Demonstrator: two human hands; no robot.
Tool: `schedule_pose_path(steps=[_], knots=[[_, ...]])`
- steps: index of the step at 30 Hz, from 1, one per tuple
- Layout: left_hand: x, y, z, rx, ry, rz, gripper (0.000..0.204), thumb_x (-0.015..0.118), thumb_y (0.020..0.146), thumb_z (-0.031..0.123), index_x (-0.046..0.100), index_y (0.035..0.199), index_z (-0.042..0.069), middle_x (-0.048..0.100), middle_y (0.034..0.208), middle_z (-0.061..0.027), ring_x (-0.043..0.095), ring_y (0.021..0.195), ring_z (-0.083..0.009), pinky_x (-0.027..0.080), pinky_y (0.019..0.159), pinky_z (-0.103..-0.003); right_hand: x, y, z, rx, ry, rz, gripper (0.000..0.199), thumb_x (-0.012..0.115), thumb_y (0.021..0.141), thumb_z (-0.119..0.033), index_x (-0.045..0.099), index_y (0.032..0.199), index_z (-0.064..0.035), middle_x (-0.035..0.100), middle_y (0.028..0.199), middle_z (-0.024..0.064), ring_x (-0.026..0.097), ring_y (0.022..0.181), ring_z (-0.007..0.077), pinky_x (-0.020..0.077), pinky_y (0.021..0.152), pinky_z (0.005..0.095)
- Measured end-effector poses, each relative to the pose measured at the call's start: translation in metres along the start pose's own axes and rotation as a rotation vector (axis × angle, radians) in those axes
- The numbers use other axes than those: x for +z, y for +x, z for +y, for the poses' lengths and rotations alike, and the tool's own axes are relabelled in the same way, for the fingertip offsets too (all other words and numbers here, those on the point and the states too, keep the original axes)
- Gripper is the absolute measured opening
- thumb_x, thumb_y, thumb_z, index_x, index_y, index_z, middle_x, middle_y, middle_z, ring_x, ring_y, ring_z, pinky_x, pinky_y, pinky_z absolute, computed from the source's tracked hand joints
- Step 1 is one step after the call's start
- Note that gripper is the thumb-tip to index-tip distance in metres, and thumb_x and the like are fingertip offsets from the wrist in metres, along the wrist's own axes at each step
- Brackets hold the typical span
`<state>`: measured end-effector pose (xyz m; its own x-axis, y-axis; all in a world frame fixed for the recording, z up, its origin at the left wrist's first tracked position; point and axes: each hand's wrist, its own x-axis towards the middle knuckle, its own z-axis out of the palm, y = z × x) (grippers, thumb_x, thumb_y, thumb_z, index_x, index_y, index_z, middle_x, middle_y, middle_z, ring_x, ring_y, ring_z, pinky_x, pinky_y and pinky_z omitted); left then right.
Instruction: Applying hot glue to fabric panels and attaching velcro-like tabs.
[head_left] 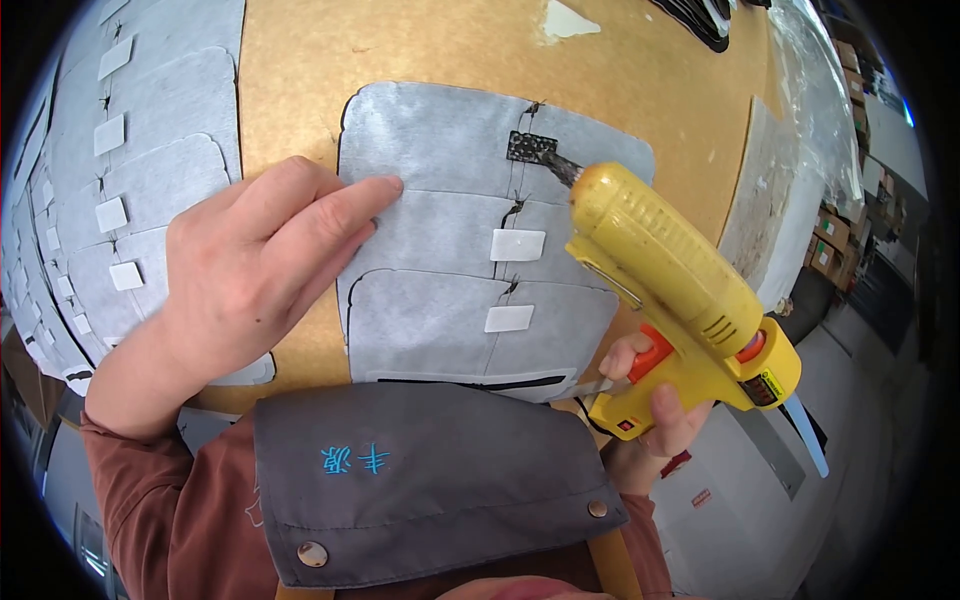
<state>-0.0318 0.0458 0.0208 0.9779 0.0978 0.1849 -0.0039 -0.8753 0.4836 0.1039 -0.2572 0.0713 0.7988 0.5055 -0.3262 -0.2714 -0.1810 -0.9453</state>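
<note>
While you bend over it, the brown tabletop fills most of the middle ground and runs to the far edge. Left side: a spread of grey panels, overlapping, with rows of small pale tags running from far to near. Centre: one grey panel on its own, lying flat, rounded at its far corners, crossed by two seams. Nearest your body, a dark grey cloth flap with blue stitching and two metal snaps, just below the panel's near edge. Far right: crumpled clear plastic along the table's side.

Yellow glue gun next in size, over the right part of the centre panel, tilted, its nose to the far left. Your left hand comes in from the left, back up, fingers bunched side by side, the longest tip at the panel's left part; whether anything is pinched beneath, cannot tell. Your right hand is wrapped round the gun's handle, clamped, a finger at the orange trigger.

Smaller still: a translucent glue stick jutting from the gun's rear, to the near right. On the panel, right of middle, two white patches one behind the other; beyond both, a speckled black patch. The gun's dark nozzle is at that patch's right end; actual contact, cannot tell.
</note>
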Motion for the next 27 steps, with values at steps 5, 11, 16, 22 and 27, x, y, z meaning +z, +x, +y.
schedule_pose_path(steps=[5, 11, 16, 22, 27], knots=[[0.0006, 0.0009, 0.0007, -0.007, -0.02, 0.009, 0.038, 0.077, 0.075, 0.003, 0.072, 0.113, 0.009, 0.058, 0.079, -0.0034, 0.058, 0.061, -0.0168, 0.045, 0.05, -0.03, 0.0037, 0.0064, -0.0022, 0.082, 0.033, -0.061, 0.067, 0.072, 0.082, -0.018, 0.043, 0.136, 0.0062, 0.059, 0.117, 0.0197, 0.063, 0.092, 0.0282, 0.0508, 0.079, 0.0384], [-0.0015, -0.0001, 0.0001, -0.007, -0.014, -0.006, 0.038, 0.077, 0.075, 0.003, 0.072, 0.113, 0.009, 0.059, 0.08, -0.0035, 0.058, 0.061, -0.0167, 0.046, 0.05, -0.03, 0.0028, 0.0061, -0.0049, 0.137, 0.02, -0.053, 0.066, 0.073, 0.083, -0.017, 0.043, 0.136, 0.0065, 0.059, 0.119, 0.0197, 0.064, 0.092, 0.0273, 0.0511, 0.08, 0.0383], [-0.002, -0.001, 0.0001, -0.003, -0.008, -0.015, 0.038, 0.077, 0.075, 0.003, 0.072, 0.113, 0.009, 0.059, 0.08, -0.0034, 0.059, 0.062, -0.016, 0.045, 0.05, -0.03, 0.0019, 0.0035, -0.0056, 0.127, 0.004, -0.025, 0.065, 0.071, 0.082, -0.017, 0.042, 0.135, 0.0079, 0.061, 0.111, 0.0214, 0.064, 0.09, 0.0269, 0.0514, 0.079, 0.0371], [-0.0021, -0.0023, -0.0005, 0.001, 0.006, -0.016, 0.038, 0.078, 0.075, 0.004, 0.072, 0.112, 0.01, 0.059, 0.079, -0.0031, 0.058, 0.061, -0.0159, 0.045, 0.05, -0.029, -0.0006, 0.0045, -0.0001, 0.044, -0.003, -0.007, 0.062, 0.069, 0.084, -0.018, 0.042, 0.131, 0.0117, 0.062, 0.103, 0.0249, 0.064, 0.084, 0.0293, 0.0531, 0.074, 0.0405], [-0.0011, -0.0028, -0.0011, 0.001, 0.006, -0.011, 0.039, 0.078, 0.075, 0.003, 0.072, 0.112, 0.01, 0.058, 0.079, -0.0029, 0.058, 0.061, -0.0158, 0.045, 0.05, -0.029, -0.0044, 0.0032, 0.0034, -0.015, -0.022, 0.018, 0.06, 0.068, 0.086, -0.02, 0.042, 0.129, 0.0135, 0.062, 0.103, 0.0263, 0.065, 0.081, 0.0321, 0.0546, 0.071, 0.0446]])
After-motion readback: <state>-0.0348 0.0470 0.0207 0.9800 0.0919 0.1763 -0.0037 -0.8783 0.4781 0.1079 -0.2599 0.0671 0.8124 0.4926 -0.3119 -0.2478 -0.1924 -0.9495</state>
